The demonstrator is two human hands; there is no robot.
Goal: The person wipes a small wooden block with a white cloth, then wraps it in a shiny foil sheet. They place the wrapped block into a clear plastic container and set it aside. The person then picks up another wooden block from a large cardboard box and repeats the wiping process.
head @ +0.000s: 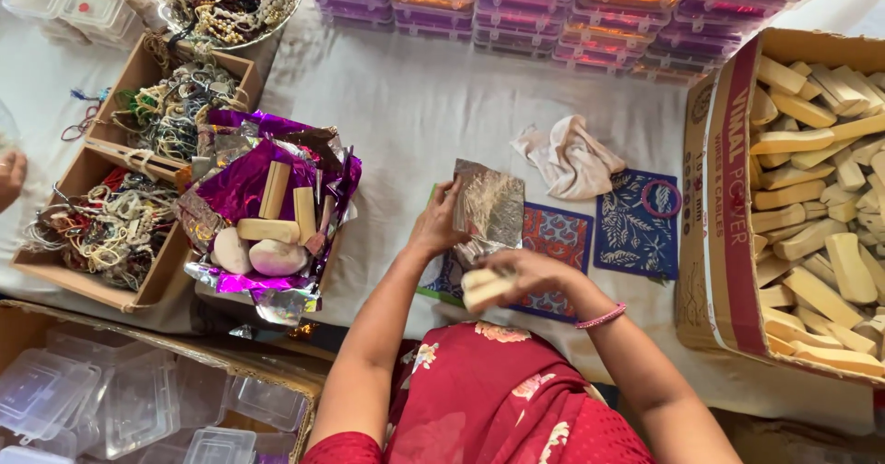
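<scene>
White cloth covers the table [433, 105], seen from overhead. Left hand [441, 224] pinches the edge of a crinkled silver foil sheet [489, 204] and holds it upright above patterned mats [634, 223]. Right hand [521, 275] is closed around a pale wooden block [483, 286], held just below the foil and close to the body. Step in hand, as judged: block is being brought to the foil for wrapping; no fold is made yet. Next move calls for the foil laid flat or cupped under the block, with the right hand loosening enough to seat it, though whether a second small piece sits under the fingers cannot be told from this angle. Supply: open cardboard box [714, 197] at right, full of similar blocks. At left, purple foil sheets [244, 183] carry several blocks and rounded pieces; beside them, low boxes of tangled thread bands [111, 229]. Crumpled beige cloth [572, 160] lies near the mats. Stacked clear lidded boxes [572, 12] line the far edge.
</scene>
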